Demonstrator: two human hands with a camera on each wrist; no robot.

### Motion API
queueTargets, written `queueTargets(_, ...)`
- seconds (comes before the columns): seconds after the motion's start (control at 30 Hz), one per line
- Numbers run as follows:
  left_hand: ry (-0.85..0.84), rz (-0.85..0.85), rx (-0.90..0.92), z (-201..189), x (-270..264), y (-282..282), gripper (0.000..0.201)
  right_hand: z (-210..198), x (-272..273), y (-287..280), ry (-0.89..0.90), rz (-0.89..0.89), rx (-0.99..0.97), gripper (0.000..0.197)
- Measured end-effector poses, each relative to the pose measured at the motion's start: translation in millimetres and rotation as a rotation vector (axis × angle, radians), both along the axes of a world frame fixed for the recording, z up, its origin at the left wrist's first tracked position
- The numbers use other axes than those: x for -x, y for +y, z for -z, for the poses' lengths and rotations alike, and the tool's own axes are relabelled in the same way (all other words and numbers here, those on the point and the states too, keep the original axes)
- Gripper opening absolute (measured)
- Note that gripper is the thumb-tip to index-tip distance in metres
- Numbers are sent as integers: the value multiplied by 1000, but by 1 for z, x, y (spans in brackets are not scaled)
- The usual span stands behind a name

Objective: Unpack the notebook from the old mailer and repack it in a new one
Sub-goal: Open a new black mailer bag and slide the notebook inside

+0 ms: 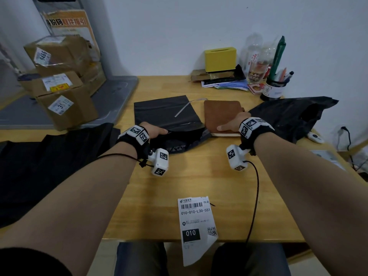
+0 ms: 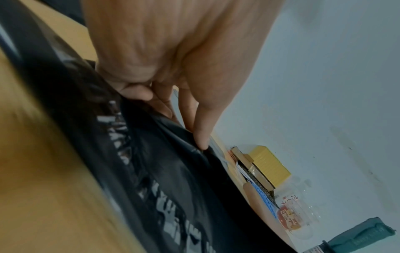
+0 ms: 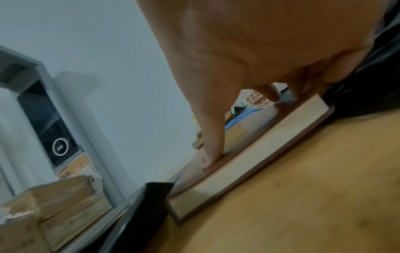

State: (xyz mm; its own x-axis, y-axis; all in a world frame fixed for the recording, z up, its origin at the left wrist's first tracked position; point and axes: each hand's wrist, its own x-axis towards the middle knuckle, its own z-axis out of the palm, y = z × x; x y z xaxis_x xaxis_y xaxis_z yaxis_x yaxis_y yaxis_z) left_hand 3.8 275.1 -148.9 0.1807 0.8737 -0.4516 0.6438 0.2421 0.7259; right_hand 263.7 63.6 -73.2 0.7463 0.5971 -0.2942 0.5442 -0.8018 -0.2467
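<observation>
A brown notebook (image 1: pixel 223 113) lies flat on the wooden table (image 1: pixel 199 176), its pale page edge (image 3: pixel 249 154) facing me. My right hand (image 1: pixel 229 126) holds its near edge, thumb (image 3: pixel 208 154) pressed on the cover and the other fingers curled at the right end. Left of it lies a flat black new mailer (image 1: pixel 161 110). Its near mouth (image 1: pixel 179 139) is lifted and rumpled. My left hand (image 1: pixel 156 131) pinches that edge between thumb and fingers (image 2: pixel 138 94). The notebook's near left corner touches the mouth. The crumpled old black mailer (image 1: pixel 288 116) lies to the right.
A peeled white strip (image 1: pixel 187 107) rests on the new mailer. A shipping label (image 1: pixel 196 222) hangs over the table's front edge. At the back right stand a yellow box (image 1: pixel 220 58), bottles and a pen cup (image 1: pixel 273 89). Cardboard parcels (image 1: pixel 59 76) are stacked at left.
</observation>
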Motion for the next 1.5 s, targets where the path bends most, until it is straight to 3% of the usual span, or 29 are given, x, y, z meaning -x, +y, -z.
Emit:
queueTargets(0.1,-17,6,-3,-9,1,-11,107,-11,5,-6,80,68,-112,132)
queueTargets(0.23,-3,9,1,-7,0,-7,105,-23,7,-13,223,248,-416,72)
queueTargets(0.37,12,2,-33,-5,2,-5,120,-27,10,-26,424,455,-747,55)
queueTargets(0.5,48,81,-56,-39,9,-42,91,-38,13,-45,647,486,-982,26)
queueTargets(0.63,173,115,-114,-59,14,-63,62,-53,15,-60,831,396,-964,40)
queueTargets(0.77,205,170,-129,-65,15,-66,64,-66,31,-76,932,296,-847,17)
queueTargets(0.9,253,212,-169,-67,20,-70,53,-68,43,-83,948,231,-733,20)
queueTargets(1.07,157,245,-176,-61,19,-64,30,-60,49,-93,949,183,-606,29)
queueTargets(1.2,106,217,12,-63,17,-60,32,-53,52,-98,902,138,-542,43)
queueTargets(1.3,96,254,176,-42,10,-21,75,-52,56,-101,868,101,-495,37)
queueTargets(1.33,97,265,207,-34,8,-7,79,-51,56,-102,854,93,-488,37)
queueTargets(1.43,89,286,233,-60,13,-36,29,-48,55,-102,827,74,-458,40)
queueTargets(1.5,76,288,206,-76,16,-53,27,-44,54,-103,827,74,-445,44)
